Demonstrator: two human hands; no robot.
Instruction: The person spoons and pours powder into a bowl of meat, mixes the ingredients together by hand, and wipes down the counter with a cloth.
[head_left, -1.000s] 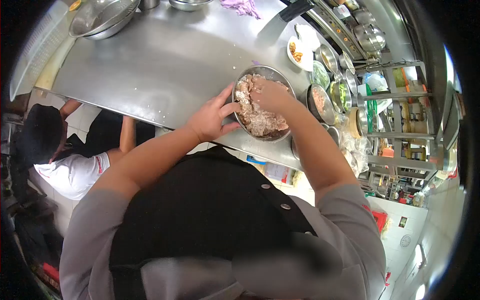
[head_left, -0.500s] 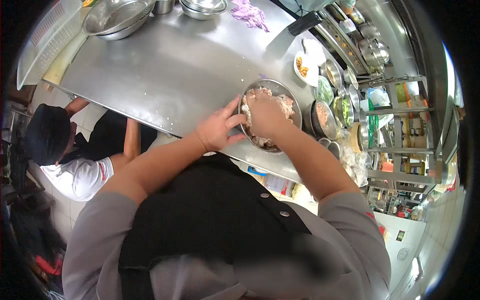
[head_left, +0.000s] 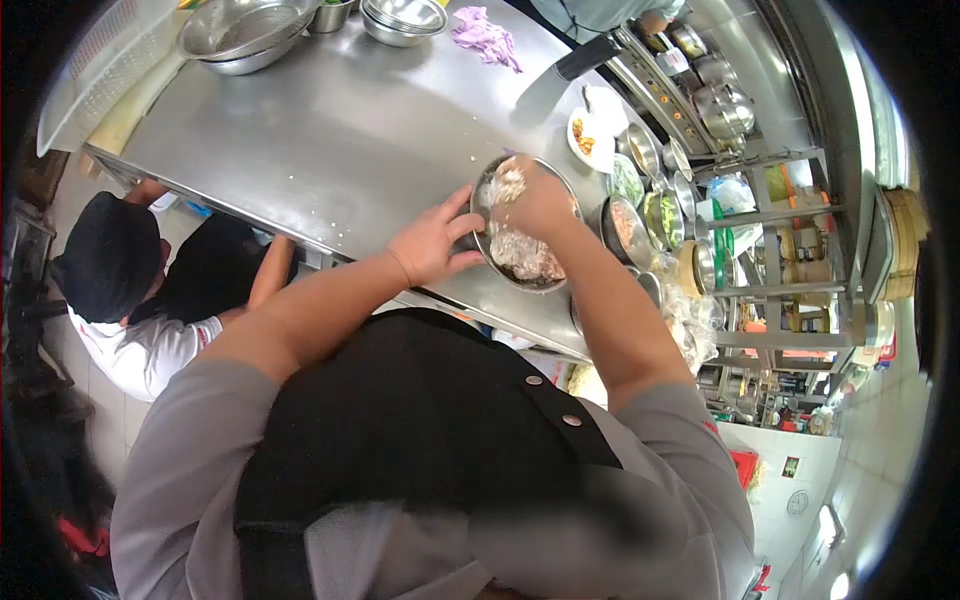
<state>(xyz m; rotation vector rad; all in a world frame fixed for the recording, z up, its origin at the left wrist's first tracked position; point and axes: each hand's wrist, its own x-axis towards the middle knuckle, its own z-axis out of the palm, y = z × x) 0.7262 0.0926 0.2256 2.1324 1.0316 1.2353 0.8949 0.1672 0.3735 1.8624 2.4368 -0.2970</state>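
A round steel bowl stands near the front edge of the steel table, holding a pale pinkish, meat-like mixture with white powder on it. My left hand rests against the bowl's left rim, thumb and fingers spread apart. Inside the bowl, my right hand presses into the upper part of the mixture. Its fingertips are hidden by the hand itself and the mixture.
Bowls of food, one with pink contents, line the right side beside a white plate. A cleaver and purple cloth lie behind. Steel colanders stand back left. A co-worker crouches at left; another person is at the back.
My right hand has moved about within the mixture, which has changed shape. My left hand has stayed at the rim. The view has shifted, and another person has come into sight at the back.
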